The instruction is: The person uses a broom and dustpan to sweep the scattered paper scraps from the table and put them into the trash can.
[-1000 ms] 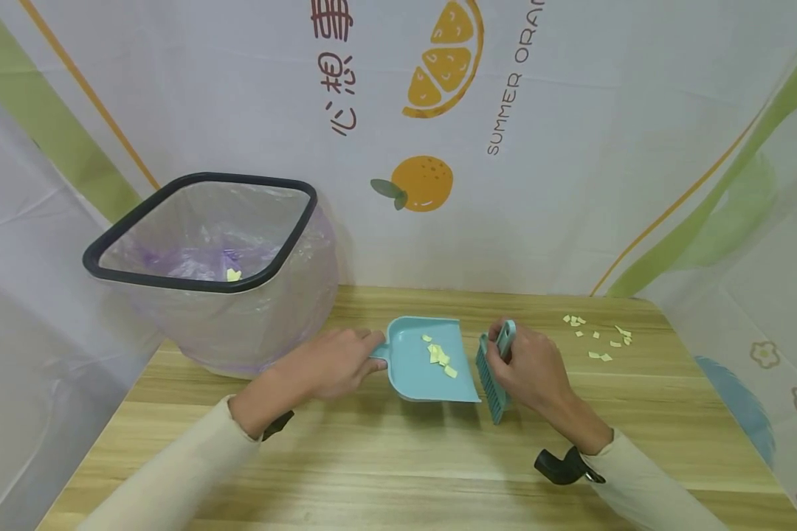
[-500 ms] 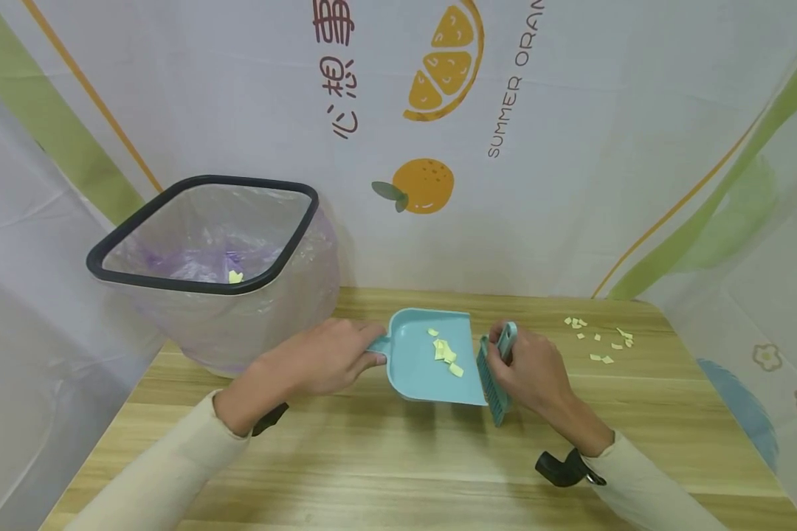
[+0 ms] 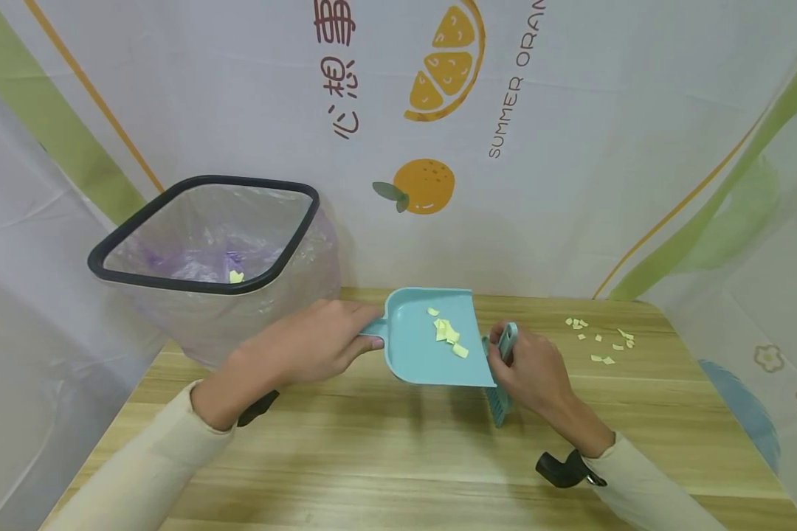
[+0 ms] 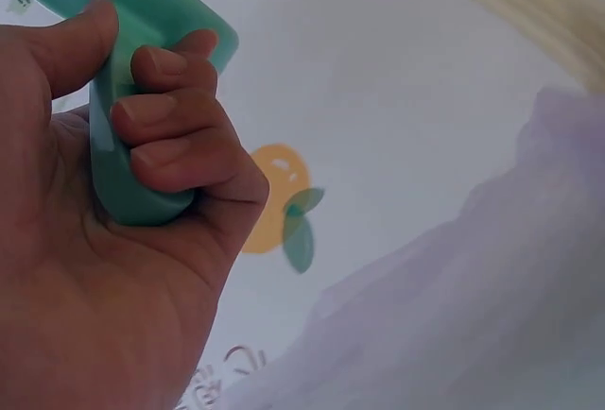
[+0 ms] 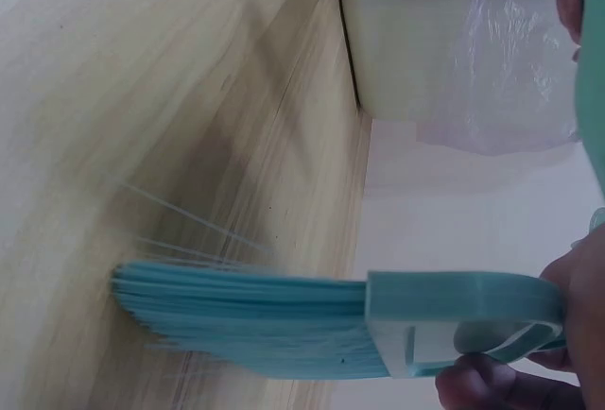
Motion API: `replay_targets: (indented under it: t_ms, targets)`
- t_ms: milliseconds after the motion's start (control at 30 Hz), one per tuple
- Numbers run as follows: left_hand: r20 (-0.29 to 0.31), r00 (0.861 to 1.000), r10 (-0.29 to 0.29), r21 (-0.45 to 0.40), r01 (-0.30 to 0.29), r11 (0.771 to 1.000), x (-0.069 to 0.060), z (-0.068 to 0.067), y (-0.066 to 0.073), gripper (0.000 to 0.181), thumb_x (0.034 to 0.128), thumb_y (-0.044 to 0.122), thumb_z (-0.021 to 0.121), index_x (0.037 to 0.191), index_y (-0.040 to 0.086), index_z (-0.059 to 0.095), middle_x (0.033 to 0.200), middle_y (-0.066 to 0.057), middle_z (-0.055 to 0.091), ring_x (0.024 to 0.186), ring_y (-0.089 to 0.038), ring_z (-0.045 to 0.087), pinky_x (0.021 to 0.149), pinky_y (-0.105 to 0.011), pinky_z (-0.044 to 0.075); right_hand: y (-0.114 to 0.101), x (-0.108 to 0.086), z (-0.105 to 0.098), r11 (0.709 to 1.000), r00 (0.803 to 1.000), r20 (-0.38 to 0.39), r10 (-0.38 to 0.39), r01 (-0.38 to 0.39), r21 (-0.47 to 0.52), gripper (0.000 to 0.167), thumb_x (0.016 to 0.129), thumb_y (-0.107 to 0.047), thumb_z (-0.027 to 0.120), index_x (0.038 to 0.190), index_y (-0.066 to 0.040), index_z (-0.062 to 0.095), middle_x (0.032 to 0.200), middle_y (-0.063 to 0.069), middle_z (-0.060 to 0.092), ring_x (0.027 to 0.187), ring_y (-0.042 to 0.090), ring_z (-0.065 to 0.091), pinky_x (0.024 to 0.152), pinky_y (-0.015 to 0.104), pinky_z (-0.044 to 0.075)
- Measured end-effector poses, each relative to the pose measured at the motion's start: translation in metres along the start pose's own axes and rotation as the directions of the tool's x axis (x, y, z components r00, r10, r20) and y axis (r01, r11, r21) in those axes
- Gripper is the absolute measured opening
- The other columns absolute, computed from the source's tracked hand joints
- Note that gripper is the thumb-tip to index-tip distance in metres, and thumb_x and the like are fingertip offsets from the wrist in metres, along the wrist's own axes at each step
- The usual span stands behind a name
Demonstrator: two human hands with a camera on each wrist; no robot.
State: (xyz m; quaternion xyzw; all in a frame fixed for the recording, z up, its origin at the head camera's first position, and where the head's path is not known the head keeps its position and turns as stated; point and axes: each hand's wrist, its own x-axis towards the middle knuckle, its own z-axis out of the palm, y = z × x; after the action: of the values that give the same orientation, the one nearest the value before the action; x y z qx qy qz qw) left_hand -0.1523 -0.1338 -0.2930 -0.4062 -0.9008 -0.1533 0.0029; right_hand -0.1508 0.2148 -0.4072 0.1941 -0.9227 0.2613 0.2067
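With curled fingers my left hand grips the handle of a light blue dustpan, held above the table. Several pale yellow paper scraps lie in the pan. In the left wrist view the fingers wrap round the dustpan handle. My right hand holds a small teal brush just right of the pan, whose front edge overlaps part of it in the head view. The brush's bristles point down at the wooden table in the right wrist view.
A bin with a black rim and a clear purplish liner stands at the back left, a yellow scrap inside. Several more scraps lie on the table at the back right. A printed curtain hangs behind.
My left hand has lifted the dustpan off to a higher position, with the scraps still in it; its front edge has shifted slightly right. The right hand and brush have stayed nearly still.
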Motion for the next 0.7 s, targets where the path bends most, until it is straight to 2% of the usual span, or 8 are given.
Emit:
replay_targets:
  t_ms: [167, 433, 700]
  targets:
    - [-0.010, 1.000, 0.018, 0.008, -0.018, 1.000, -0.003, -0.018, 0.007, 0.017, 0.1127, 0.025, 0.067, 0.118, 0.010, 0.064, 0.095, 0.006, 0.063, 0.083, -0.014, 0.059, 0.080, -0.035, 0.054, -0.001, 0.000, -0.001, 1.000, 1.000, 0.022, 0.011, -0.010, -0.021, 0.004, 0.101, -0.007, 0.071, 0.102, -0.004, 0.071, 0.064, -0.005, 0.056, 0.053, 0.006, 0.047, 0.047, 0.029, 0.040]
    - [-0.029, 0.997, 0.065, 0.008, -0.065, 0.998, -0.008, -0.046, 0.009, 0.016, 0.1132, 0.022, 0.066, 0.117, 0.007, 0.064, 0.086, 0.006, 0.057, 0.074, -0.011, 0.054, 0.073, -0.035, 0.052, -0.002, 0.001, -0.003, 0.999, 0.998, 0.042, 0.039, -0.037, -0.039, 0.005, 0.100, -0.008, 0.071, 0.103, -0.004, 0.071, 0.064, -0.005, 0.055, 0.055, 0.009, 0.048, 0.049, 0.030, 0.042]
    - [-0.024, 1.000, 0.006, 0.009, -0.006, 1.000, -0.016, -0.073, 0.012, 0.012, 0.1132, 0.023, 0.066, 0.113, 0.012, 0.062, 0.083, 0.007, 0.054, 0.075, -0.012, 0.053, 0.075, -0.038, 0.050, -0.001, 0.000, -0.002, 1.000, 1.000, 0.011, 0.009, -0.009, 0.001, 0.005, 0.096, -0.007, 0.072, 0.100, -0.004, 0.071, 0.063, -0.005, 0.056, 0.052, 0.006, 0.046, 0.045, 0.028, 0.039]
